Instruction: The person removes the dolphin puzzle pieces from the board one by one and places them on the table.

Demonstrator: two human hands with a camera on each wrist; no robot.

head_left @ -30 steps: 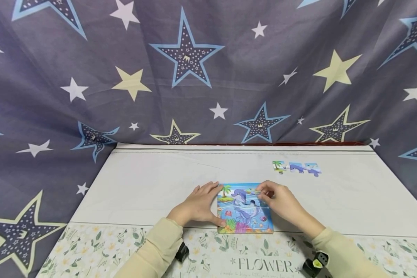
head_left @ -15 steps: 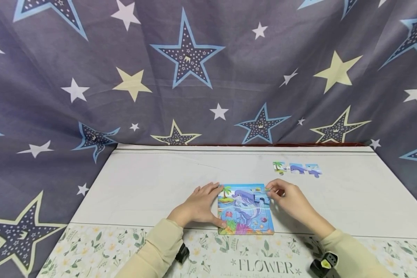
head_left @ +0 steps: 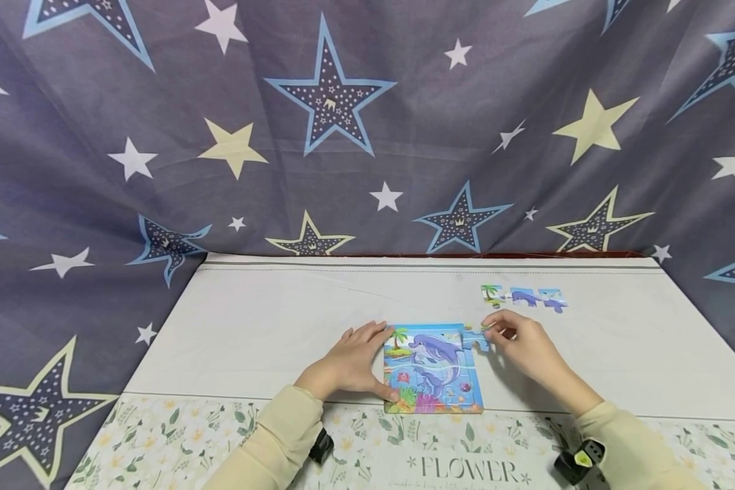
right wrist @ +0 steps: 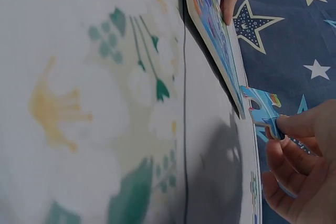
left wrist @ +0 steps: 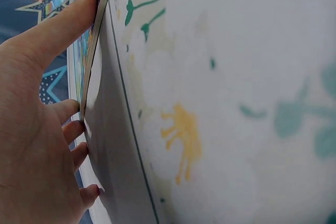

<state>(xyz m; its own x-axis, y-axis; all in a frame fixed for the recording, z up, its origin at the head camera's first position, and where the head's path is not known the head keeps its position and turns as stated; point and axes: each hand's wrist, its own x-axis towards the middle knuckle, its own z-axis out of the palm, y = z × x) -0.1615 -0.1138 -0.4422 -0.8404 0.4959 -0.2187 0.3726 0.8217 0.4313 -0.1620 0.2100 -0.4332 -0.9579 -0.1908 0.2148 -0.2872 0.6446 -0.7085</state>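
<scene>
A dolphin jigsaw puzzle board (head_left: pixel 425 327) with a blue top border lies on the table. My left hand (head_left: pixel 350 361) rests along its left side, fingers at the far corner and thumb (left wrist: pixel 79 11) over the near corner. My right hand (head_left: pixel 523 344) pinches a blue puzzle piece (right wrist: pixel 262 109) between thumb and fingertips. In the head view this piece overlaps the board's upper right edge; the right wrist view shows it standing out past the board's corner.
Behind my right hand lie a palm-tree piece (head_left: pixel 491 293), a dolphin piece (head_left: pixel 523 298) and another blue-purple piece (head_left: pixel 552 299) in a row. The white table cover (head_left: pixel 269 306) has a floral front strip. A star-print curtain (head_left: pixel 367 163) hangs behind.
My right hand has moved right with the puzzle piece, from over the dolphin picture to the board's right edge. The left hand has stayed on the board's left side.
</scene>
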